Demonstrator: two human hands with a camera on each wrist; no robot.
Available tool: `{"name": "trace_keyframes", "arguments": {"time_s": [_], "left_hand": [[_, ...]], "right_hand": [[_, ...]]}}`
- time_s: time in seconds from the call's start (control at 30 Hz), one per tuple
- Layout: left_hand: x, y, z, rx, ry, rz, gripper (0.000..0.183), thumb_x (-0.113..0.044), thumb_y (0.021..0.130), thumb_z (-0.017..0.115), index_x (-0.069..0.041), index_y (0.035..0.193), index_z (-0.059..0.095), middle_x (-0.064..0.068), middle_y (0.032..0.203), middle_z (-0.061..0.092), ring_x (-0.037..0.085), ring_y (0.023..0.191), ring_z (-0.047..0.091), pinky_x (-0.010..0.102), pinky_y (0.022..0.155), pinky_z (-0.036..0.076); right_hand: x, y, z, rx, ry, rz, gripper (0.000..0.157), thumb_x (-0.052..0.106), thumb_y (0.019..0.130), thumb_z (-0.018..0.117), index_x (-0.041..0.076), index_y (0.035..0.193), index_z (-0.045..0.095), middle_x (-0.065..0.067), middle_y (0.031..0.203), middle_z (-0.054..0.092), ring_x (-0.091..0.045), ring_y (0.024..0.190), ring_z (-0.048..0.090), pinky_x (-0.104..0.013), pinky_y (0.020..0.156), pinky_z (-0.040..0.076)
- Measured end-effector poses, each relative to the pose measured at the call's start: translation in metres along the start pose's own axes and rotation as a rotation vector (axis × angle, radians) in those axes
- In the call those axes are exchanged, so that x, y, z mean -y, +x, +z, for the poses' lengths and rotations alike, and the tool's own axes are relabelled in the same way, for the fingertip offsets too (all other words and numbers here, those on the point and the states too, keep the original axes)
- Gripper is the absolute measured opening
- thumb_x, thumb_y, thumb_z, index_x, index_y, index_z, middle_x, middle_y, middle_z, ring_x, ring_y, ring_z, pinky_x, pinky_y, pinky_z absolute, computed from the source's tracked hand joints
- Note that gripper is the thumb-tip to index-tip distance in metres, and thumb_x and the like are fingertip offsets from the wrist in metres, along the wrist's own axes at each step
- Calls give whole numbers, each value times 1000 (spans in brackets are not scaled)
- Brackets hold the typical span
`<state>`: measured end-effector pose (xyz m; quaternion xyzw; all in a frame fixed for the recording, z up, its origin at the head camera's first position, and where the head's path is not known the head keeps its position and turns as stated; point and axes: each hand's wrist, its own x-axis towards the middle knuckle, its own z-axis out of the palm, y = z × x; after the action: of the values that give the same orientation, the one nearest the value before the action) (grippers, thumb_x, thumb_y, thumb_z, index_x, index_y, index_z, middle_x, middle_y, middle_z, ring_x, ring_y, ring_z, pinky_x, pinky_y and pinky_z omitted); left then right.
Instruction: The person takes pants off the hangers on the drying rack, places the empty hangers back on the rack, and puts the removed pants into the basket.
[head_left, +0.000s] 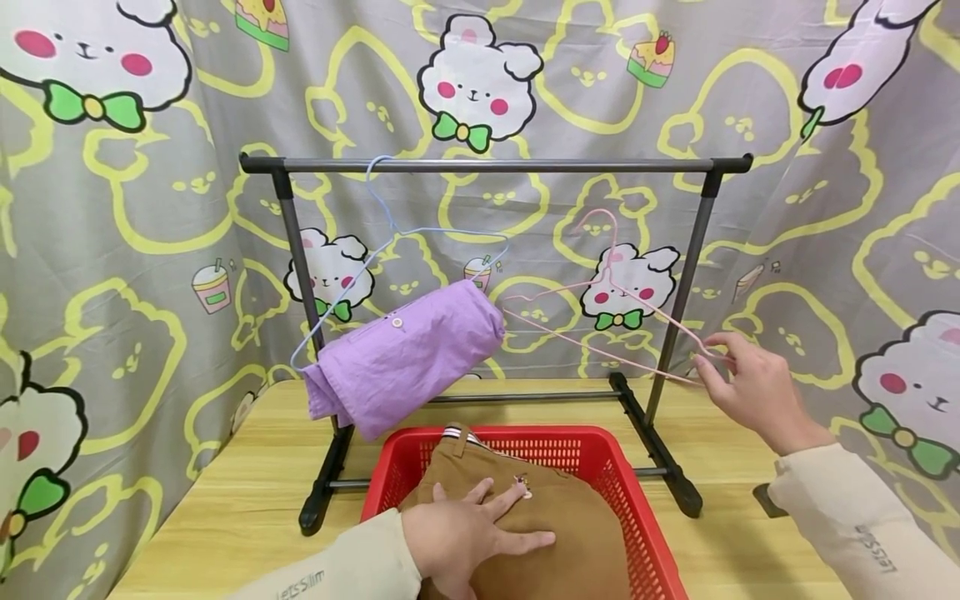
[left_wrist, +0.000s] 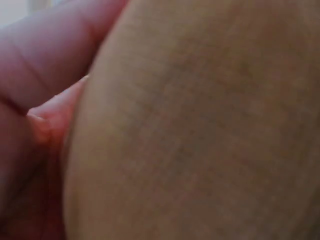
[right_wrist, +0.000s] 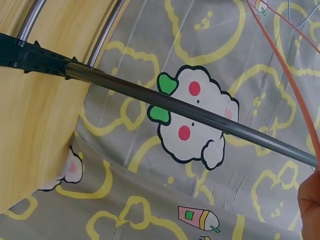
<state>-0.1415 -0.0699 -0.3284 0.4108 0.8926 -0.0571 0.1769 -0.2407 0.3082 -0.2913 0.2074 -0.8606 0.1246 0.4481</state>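
Note:
My left hand lies with spread fingers on a brown garment that has a belt loop, a striped inner waistband and small embroidery. This garment sits in a red basket. Brown cloth fills most of the left wrist view, beside the fingers. Off to the right, my right hand pinches one corner of a pink hanger, which is held up bare before the rack. In the right wrist view, the hanger's wire runs up from the hand.
A dark metal rack stands on the wooden table behind the basket. From its bar hangs a blue hanger with a folded purple garment over it, tilted. A patterned grey curtain surrounds the table.

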Motion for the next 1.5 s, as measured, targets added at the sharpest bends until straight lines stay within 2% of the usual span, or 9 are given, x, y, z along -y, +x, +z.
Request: {"name": "trace_keyframes", "arguments": {"time_s": [0.2,0.3,0.6,0.8,1.0,1.13,1.27,1.4,1.5], "left_hand": [[-1,7,12,-16,18,-20,93,-63,65,66,-62,132,2,-5,151,2,34,132,21,74,70,32],[0,11,18,-3,13,-36,95,-63,63,67,-64,130,0,-7,151,0,33,133,20,73,69,33],[3,27,35,84,114,-119,106,-50,63,76,-67,124,-9,-11,150,1,22,133,21,63,70,42],[-1,36,39,100,131,-173,104,-36,68,78,-70,123,-3,-17,148,4,21,132,25,56,62,47],[-1,40,41,105,127,-168,100,-31,69,78,-68,126,3,-15,148,7,24,129,29,43,74,48],[3,41,40,117,117,-146,98,-39,70,76,-67,126,2,-13,149,6,25,129,28,43,81,45],[4,40,39,98,116,-127,93,-49,69,73,-67,126,1,-12,149,8,26,130,28,45,84,43],[1,36,40,62,105,-150,91,-55,68,71,-68,124,2,-14,149,9,23,130,28,53,71,47],[-1,32,41,21,95,-148,91,-54,67,72,-68,124,2,-12,149,11,22,130,29,52,60,48]], "right_hand": [[0,2,0,-9,3,-11,26,11,73,67,3,95,57,3,58,38,-11,47,31,-30,45,27],[0,3,0,-15,5,-5,25,12,74,67,4,95,57,4,58,35,-9,46,27,-28,45,24],[3,6,1,-16,14,-1,25,13,74,67,4,96,58,5,58,34,-8,46,26,-27,44,23],[2,5,-1,-15,12,5,25,12,74,68,4,96,58,4,59,36,-9,47,27,-28,45,24],[3,7,0,-46,25,-21,18,11,78,65,4,93,59,6,56,34,-6,46,26,-27,43,23],[2,10,1,-104,32,-57,16,5,76,66,3,90,59,7,54,33,-5,45,26,-26,42,22],[0,11,1,-132,26,-73,17,1,74,67,1,89,59,5,55,36,-7,46,29,-25,44,24],[-1,12,-2,-136,20,-72,16,0,76,66,0,89,58,3,56,41,-7,47,31,-24,44,25],[-1,13,-4,-137,13,-60,15,1,77,65,0,90,59,2,57,44,-7,47,32,-24,44,26]]}}
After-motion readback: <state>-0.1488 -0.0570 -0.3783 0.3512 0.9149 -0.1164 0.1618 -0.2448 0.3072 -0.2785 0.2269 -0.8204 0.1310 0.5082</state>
